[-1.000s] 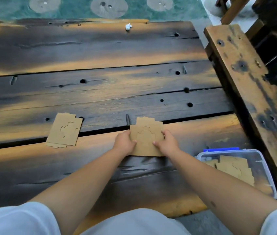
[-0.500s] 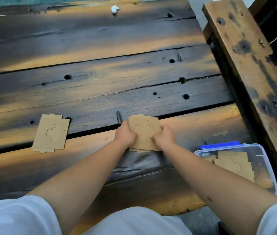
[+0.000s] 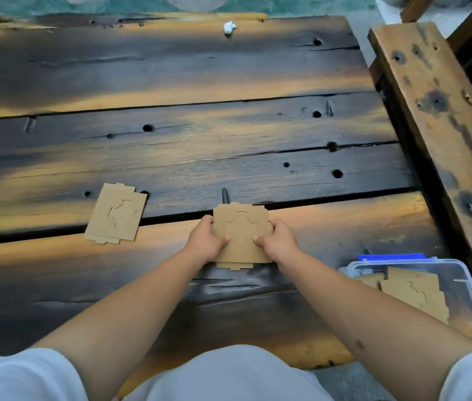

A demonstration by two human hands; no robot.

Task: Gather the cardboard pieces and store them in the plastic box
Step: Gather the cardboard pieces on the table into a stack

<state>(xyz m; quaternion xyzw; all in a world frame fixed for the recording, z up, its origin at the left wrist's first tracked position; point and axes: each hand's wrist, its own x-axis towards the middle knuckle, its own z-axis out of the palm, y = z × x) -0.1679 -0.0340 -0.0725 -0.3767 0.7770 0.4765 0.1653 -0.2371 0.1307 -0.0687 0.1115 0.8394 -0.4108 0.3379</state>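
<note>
A small stack of brown die-cut cardboard pieces point(image 3: 242, 227) lies on the dark plank table point(image 3: 171, 157) in front of me. My left hand point(image 3: 204, 240) grips its left edge and my right hand point(image 3: 279, 241) grips its right edge, thumbs on top. A second stack of cardboard pieces point(image 3: 116, 214) rests flat on the table to the left, untouched. At the lower right stands the clear plastic box point(image 3: 460, 273) with a blue clip, open, holding several cardboard pieces point(image 3: 414, 287).
A weathered wooden beam point(image 3: 437, 111) runs along the table's right side, just beyond the box. A small white crumpled scrap point(image 3: 229, 26) lies at the table's far edge. Gaps and holes mark the planks. My white-clad lap fills the bottom.
Both hands stay on the middle stack, squaring its pieces together. The view shifted down and back up; the left stack and the box have not moved.
</note>
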